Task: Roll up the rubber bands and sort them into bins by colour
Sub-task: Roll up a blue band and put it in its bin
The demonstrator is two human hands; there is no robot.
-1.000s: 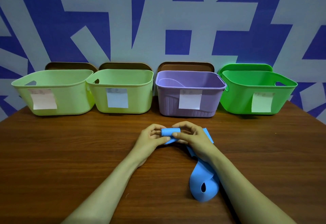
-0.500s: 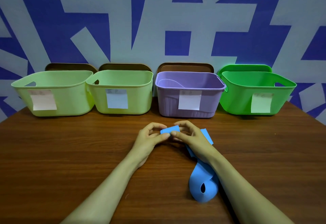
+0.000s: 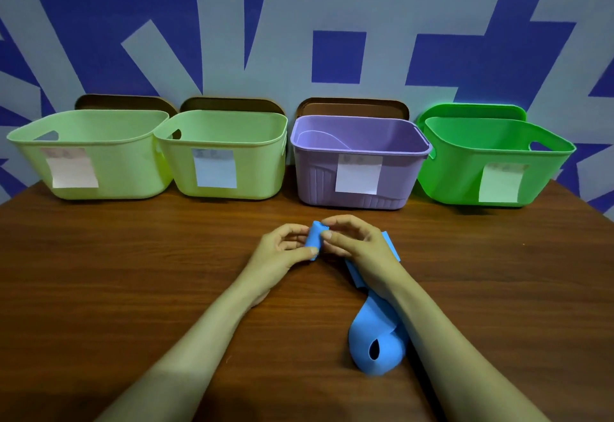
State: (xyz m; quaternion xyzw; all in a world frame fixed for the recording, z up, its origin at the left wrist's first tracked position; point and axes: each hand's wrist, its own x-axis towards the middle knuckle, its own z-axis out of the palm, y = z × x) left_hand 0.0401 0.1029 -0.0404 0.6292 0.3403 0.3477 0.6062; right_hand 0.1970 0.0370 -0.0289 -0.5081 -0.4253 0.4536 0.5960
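Note:
A wide blue rubber band (image 3: pixel 372 338) lies on the wooden table (image 3: pixel 133 272), its near end curled into a loop. Its far end is rolled into a small tilted cylinder (image 3: pixel 315 238). My left hand (image 3: pixel 279 255) pinches the roll from the left with thumb and fingers. My right hand (image 3: pixel 358 248) pinches it from the right and covers the middle of the band. Four bins stand along the back: two pale green (image 3: pixel 83 169) (image 3: pixel 226 165), one purple (image 3: pixel 362 162), one bright green (image 3: pixel 491 169), each with a paper label.
Brown lids (image 3: pixel 352 107) and a green lid lean against the patterned blue wall behind the bins. The purple bin holds a faint curved shape inside. Bare wood spreads left and right of my arms.
The rolled end has turned from lying sideways to standing nearly upright between my fingers. Both hands stay at the same spot; the loose loop has hardly moved.

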